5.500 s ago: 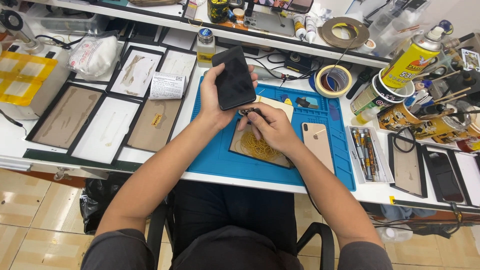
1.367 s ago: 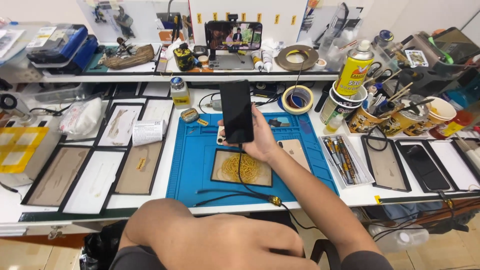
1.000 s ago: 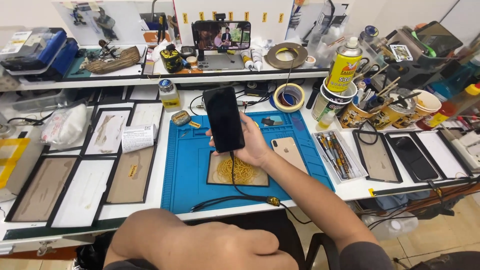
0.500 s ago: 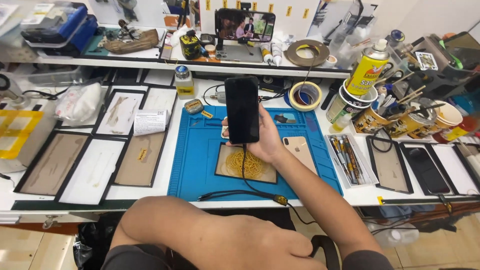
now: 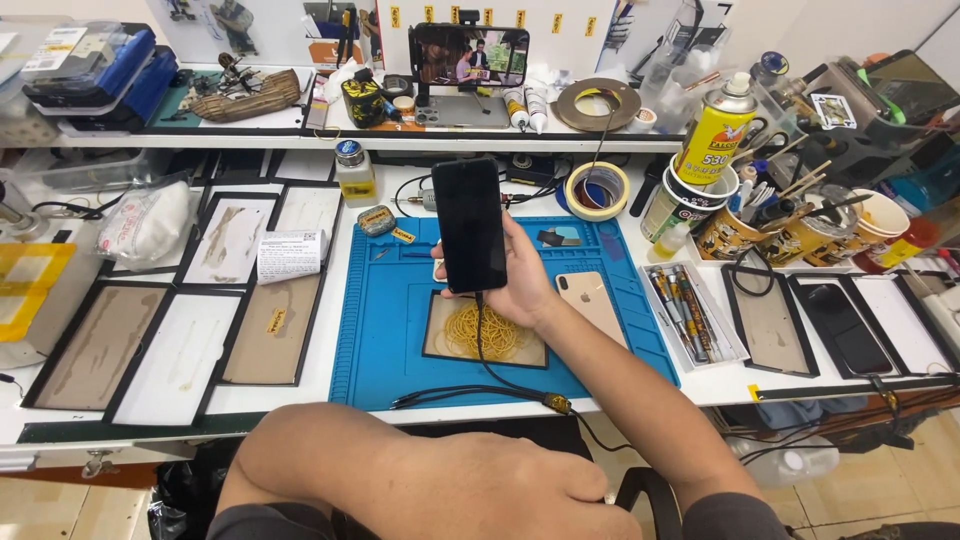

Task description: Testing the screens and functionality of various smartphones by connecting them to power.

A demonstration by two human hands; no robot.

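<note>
The right hand (image 5: 520, 285) holds a black phone (image 5: 468, 224) upright at the centre of the frame, above the blue work mat (image 5: 380, 330). The fingers wrap the right edge and back of the handset and the thumb sits at its lower edge; the screen is dark. A black cable (image 5: 480, 350) runs from the bottom of the phone down across the mat to a connector (image 5: 556, 403) at the near edge of the worktop (image 5: 320, 385).

The left hand (image 5: 500, 490) rests low in the frame, at the person's lap, fingers curled loosely and holding nothing visible.

Below the raised phone, a small tray of yellow rubber bands (image 5: 487, 332) lies on the mat. Just right of it, a gold phone (image 5: 592, 305) lies back-up.

Risk points:
- The phone is supported by one hand only. A slackened grip would likely drop it onto the tray or the gold phone.
- The cable hangs with little slack. Raising the handset further could strain the port or pull the plug out.
- The tape roll (image 5: 597, 190) and spray can (image 5: 716, 128) stand near; a wide sweep of the arm could knock them.
</note>
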